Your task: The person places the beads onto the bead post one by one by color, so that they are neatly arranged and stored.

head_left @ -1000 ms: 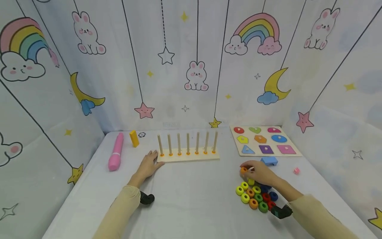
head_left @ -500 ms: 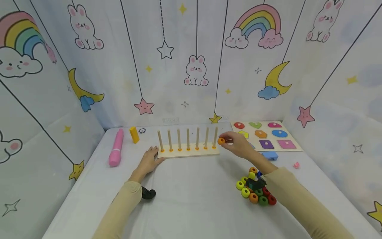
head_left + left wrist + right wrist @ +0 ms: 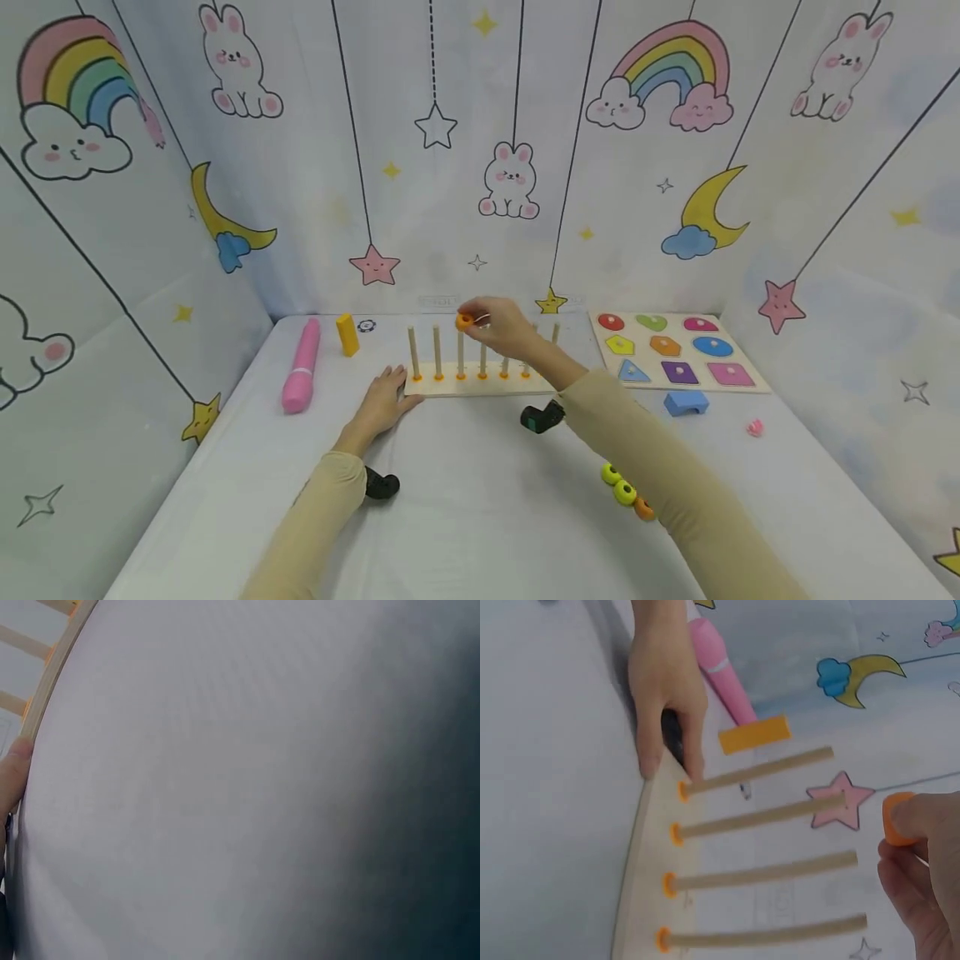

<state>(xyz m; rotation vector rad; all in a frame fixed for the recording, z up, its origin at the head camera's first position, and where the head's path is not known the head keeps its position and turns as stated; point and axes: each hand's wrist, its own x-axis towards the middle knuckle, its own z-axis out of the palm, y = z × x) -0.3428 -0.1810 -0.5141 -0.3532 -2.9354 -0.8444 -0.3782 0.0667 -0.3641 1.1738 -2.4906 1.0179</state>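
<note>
Right hand (image 3: 504, 327): fingers pinch an orange ring (image 3: 465, 320), held just above the third peg's top on the peg board (image 3: 480, 385). Left hand (image 3: 384, 403): fingers relaxed and flat on the counter (image 3: 465, 500), fingertips touching the board's left end. Pink marker (image 3: 302, 377) well left of it.

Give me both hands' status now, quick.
Left hand: open, fingers resting against the end of the peg board.
Right hand: pinching an orange ring above the pegs.

Cartoon-printed cloth walls (image 3: 480, 167), white table (image 3: 480, 517)
</note>
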